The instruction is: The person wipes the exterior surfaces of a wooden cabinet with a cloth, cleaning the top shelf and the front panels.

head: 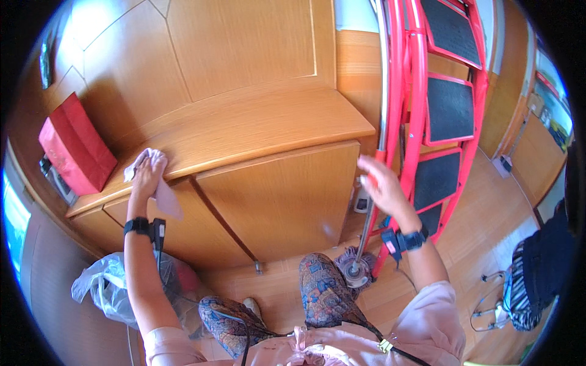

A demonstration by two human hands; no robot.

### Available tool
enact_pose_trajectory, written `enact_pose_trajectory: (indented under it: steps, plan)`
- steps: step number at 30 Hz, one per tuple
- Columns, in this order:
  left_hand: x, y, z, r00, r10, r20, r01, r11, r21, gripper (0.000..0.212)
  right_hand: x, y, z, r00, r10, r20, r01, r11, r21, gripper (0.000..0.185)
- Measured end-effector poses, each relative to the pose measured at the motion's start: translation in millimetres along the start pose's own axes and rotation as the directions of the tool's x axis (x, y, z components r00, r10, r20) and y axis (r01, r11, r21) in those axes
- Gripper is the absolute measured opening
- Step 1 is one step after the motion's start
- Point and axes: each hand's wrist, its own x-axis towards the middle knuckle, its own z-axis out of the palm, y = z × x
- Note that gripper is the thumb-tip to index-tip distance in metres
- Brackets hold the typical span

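Note:
My left hand (146,179) presses a light pink cloth (168,196) on the left front part of the wooden cabinet top (256,123), and part of the cloth hangs over the edge. Just left of it, a red paper bag (78,146) stands on the same surface. My right hand (383,186) is raised off the cabinet's right front corner, close to the red stepladder (416,114) and the pole of a mop (355,270). Its fingers look slightly blurred, and whether it touches the pole or a red part there is unclear.
The folded stepladder stands upright right of the cabinet. The mop head lies on the wood floor between the cabinet and my knee. A clear plastic bag (110,288) sits on the floor at left. At far right are a dark striped item (526,283) and cables.

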Motion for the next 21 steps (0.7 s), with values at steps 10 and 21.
enact_pose_trajectory:
  steps: [10,21]
  plan:
    - [53.0,230.0,7.4,0.818,0.417,0.396,-0.459,0.888,0.014,0.028,97.1,24.6,51.3,0.980,0.002,-0.200,-0.091,0.897,-0.433,0.030]
    - [16.8,279.2,18.5,0.804,0.584,0.114,-0.520,0.783,-0.340,0.034,96.4,22.3,49.0,0.974,-0.078,-0.211,-0.011,0.921,-0.390,0.026]
